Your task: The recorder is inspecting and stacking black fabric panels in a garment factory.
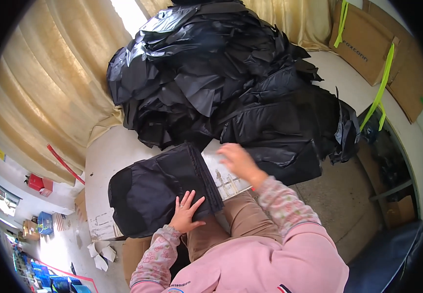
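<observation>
A neat stack of black fabric-like pieces (145,193), possibly bags, lies at the table's near edge in front of my lap. My left hand (186,211) rests flat on its near right part, fingers spread, a ring on one of them. Just right of the stack, my right hand (238,160) hovers over the table and is blurred by motion. Its fingers are smeared, and I see nothing clearly held in it. Beyond, a large heap of loose black pieces (211,78) rises, with a flatter black bundle (279,132) at its right front.
The white table (99,163) has a scuffed near edge. Yellow curtains (55,88) hang behind it on the left. Flattened cardboard (367,44) with a neon yellow strap (383,90) leans at the far right. A blue crate (45,223) stands on the floor at the left.
</observation>
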Action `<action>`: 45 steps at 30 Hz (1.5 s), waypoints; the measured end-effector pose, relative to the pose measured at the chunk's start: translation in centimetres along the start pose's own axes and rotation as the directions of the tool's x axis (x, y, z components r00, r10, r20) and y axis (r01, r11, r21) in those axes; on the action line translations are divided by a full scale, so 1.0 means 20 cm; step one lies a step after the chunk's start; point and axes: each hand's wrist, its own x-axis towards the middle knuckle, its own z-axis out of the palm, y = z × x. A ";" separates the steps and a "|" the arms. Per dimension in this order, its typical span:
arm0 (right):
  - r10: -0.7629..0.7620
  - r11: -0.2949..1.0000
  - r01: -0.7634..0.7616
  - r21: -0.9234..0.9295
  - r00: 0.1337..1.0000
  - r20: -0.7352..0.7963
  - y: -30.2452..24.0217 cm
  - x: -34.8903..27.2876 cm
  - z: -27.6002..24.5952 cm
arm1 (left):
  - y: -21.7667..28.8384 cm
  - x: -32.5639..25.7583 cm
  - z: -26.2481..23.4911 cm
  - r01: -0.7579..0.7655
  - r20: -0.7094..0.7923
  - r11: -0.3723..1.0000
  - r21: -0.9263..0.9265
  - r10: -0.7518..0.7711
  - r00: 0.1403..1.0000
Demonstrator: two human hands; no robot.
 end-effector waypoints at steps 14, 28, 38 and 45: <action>0.475 0.665 -0.346 -0.662 0.880 0.018 0.35 -0.72 -0.52 | 0.38 0.30 -0.10 -0.372 -0.264 0.876 -0.307 0.297 0.918; 0.304 0.945 -0.251 0.212 0.911 -0.277 -0.05 -0.15 -0.63 | 0.59 0.45 -0.04 -0.216 -0.191 0.823 -0.526 0.133 0.973; 0.548 0.698 -0.029 0.716 0.665 -0.507 -0.49 0.02 -0.53 | 0.67 0.43 -0.40 -0.330 -0.346 0.120 -0.936 -0.477 0.808; -0.310 0.890 0.185 -0.416 0.916 -0.255 -0.38 -0.11 -0.18 | 0.54 0.30 -0.60 -0.324 -0.659 0.718 -0.616 -0.245 0.711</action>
